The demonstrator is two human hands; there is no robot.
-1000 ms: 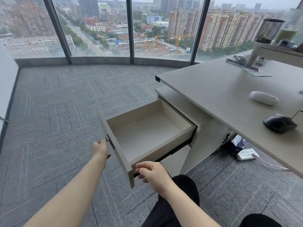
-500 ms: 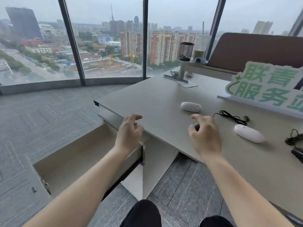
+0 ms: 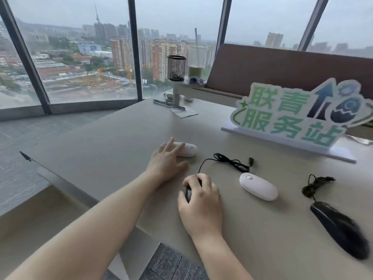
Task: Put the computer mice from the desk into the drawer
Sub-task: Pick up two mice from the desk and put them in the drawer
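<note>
Several mice lie on the grey desk (image 3: 113,142). My right hand (image 3: 200,205) is cupped over a black wired mouse (image 3: 188,194), fingers wrapped round it; its coiled cable (image 3: 232,161) trails behind. My left hand (image 3: 166,161) lies with fingers spread, the fingertips touching a small white mouse (image 3: 187,149) without closing on it. A second white mouse (image 3: 258,185) rests to the right of my right hand. Another black wired mouse (image 3: 341,227) sits at the right edge with its bundled cable (image 3: 314,184). The open drawer (image 3: 30,221) shows at lower left, below the desk edge.
A green-and-white standing sign (image 3: 292,116) fills the back right of the desk. A raised shelf (image 3: 193,87) at the back carries a black mesh pen cup (image 3: 176,67) and a drink cup (image 3: 195,71). Floor-to-ceiling windows stand beyond, with carpet floor to the left.
My view rose from the drawer to the desk top. Both hands left the drawer front and moved forward: the right came down over the black mouse, the left reached the white mouse.
</note>
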